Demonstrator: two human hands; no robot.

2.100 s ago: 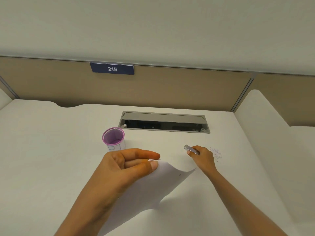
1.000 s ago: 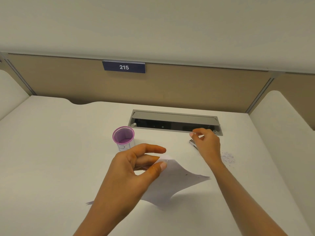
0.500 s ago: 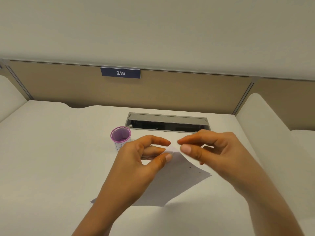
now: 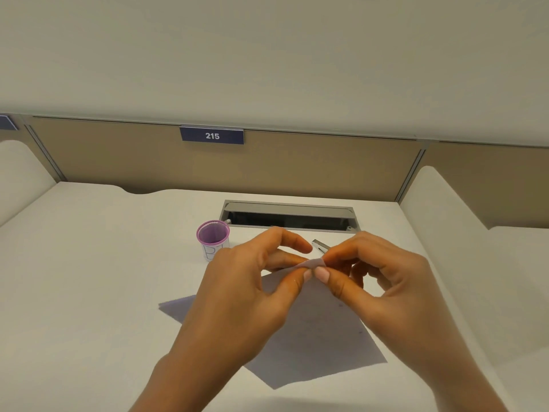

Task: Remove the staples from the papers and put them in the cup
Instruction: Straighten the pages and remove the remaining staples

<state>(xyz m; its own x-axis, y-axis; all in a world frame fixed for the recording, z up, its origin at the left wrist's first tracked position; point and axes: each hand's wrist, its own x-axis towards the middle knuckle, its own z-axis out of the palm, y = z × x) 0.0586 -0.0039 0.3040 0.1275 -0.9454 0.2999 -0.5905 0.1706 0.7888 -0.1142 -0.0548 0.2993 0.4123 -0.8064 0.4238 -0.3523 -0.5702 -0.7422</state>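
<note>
White papers [image 4: 320, 337] lie slanted on the desk, their far corner lifted. My left hand [image 4: 246, 289] pinches that corner between thumb and fingers. My right hand [image 4: 377, 281] pinches the same corner from the right, thumb tip against my left thumb. No staple is visible; it is too small or hidden by my fingers. A small cup [image 4: 213, 237] with a purple rim stands upright on the desk, left of and behind my hands. A small metal tool [image 4: 320, 244] lies on the desk just behind my fingertips.
A grey cable tray opening [image 4: 288, 215] is set into the white desk [image 4: 89, 278] behind the cup. White side dividers stand at the left and the right [image 4: 445, 221]. A brown back panel carries a blue sign reading 215 [image 4: 212, 135].
My right hand set the metal tool down on the desk, then came over to the lifted paper corner. Both hands now pinch that corner together.
</note>
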